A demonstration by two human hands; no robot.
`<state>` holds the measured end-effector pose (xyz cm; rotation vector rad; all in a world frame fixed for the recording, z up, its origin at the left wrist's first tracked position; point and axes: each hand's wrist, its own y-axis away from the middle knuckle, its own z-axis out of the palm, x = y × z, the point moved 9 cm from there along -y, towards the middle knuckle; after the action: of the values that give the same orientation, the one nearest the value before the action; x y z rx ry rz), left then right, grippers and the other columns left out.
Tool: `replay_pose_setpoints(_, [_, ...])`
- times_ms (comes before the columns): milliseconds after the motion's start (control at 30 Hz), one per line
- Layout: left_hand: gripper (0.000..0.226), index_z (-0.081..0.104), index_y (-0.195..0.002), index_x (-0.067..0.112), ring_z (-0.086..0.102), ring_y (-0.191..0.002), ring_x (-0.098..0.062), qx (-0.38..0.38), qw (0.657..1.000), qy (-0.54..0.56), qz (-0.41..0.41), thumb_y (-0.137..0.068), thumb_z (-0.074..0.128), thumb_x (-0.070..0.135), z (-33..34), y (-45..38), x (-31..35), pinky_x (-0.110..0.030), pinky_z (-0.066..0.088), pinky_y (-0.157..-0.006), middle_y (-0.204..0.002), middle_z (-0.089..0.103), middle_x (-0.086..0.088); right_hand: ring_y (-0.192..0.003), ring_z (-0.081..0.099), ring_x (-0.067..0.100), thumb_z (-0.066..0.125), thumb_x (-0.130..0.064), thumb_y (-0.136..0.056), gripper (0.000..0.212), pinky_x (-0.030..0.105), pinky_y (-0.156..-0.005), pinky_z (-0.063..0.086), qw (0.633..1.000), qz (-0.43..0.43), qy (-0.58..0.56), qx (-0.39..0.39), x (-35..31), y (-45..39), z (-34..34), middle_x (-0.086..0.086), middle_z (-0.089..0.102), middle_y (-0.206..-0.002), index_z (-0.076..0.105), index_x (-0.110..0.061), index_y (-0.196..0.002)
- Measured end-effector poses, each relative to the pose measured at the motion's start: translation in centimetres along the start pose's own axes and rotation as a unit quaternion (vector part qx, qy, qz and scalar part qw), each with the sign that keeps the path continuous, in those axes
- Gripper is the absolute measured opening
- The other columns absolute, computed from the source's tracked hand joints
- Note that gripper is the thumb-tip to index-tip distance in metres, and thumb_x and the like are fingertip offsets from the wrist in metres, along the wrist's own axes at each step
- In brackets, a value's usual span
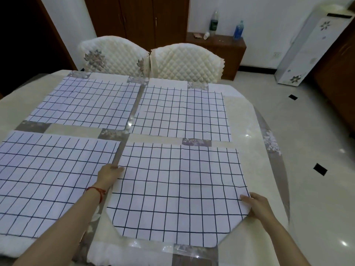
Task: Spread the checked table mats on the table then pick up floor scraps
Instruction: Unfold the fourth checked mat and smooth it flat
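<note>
Near-right mat (176, 192) lies flat by the table (247, 127) near edge. Left hand (109, 174) on its left edge, fingers together, flat; right hand (256, 205) at its right edge, fingers pinching the cloth. Near-left mat (48, 181) alongside. Far-left mat (86, 102) & far-right mat (182, 112) twd far edge. Two chairs (149, 58) behind.
</note>
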<state>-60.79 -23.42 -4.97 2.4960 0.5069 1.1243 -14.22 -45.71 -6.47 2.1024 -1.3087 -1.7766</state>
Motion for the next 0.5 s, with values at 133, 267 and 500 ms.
replay_pose_setpoints(133, [0.015, 0.064, -0.093, 0.000, 0.057, -0.097, -0.033, 0.002, 1.000, -0.015, 0.009, -0.082, 0.063, 0.010, 0.2, 0.7, -1.1, -0.034, 0.043, -0.083, -0.093, 0.063, -0.014, -0.070, 0.059, 0.026, 0.059, -0.005, -0.085, 0.013, 0.030, -0.065, 0.044, 0.996, -0.030, 0.069, 0.037, 0.3, 0.3, 0.0, 0.024, 0.069, -0.088, 0.065, -0.002, -0.074])
replay_pose_setpoints(267, [0.026, 0.063, -0.098, -0.009, 0.060, -0.094, -0.041, 0.061, 0.996, -0.008, 0.059, -0.085, 0.062, 0.013, -0.7, 1.2, -0.1, -0.040, 0.048, -0.078, -0.094, 0.064, -0.029, -0.097, 0.063, 0.030, 0.060, -0.021, -0.087, 0.029, 0.040, -0.093, 0.049, 0.994, -0.043, 0.076, 0.066, 0.2, 0.2, -0.2, 0.019, 0.067, -0.109, 0.066, 0.003, -0.102])
replay_pose_setpoints(500, [0.044, 0.059, -0.112, -0.001, 0.058, -0.104, -0.038, 0.029, 0.999, 0.018, 0.008, -0.085, 0.061, 0.035, -0.2, 2.2, -1.9, -0.041, 0.047, -0.089, -0.108, 0.063, -0.023, -0.117, 0.055, 0.033, 0.060, -0.031, -0.087, 0.046, 0.044, -0.103, 0.042, 0.993, -0.025, 0.068, 0.094, 0.5, 0.5, -1.1, 0.015, 0.061, -0.124, 0.058, 0.001, -0.119])
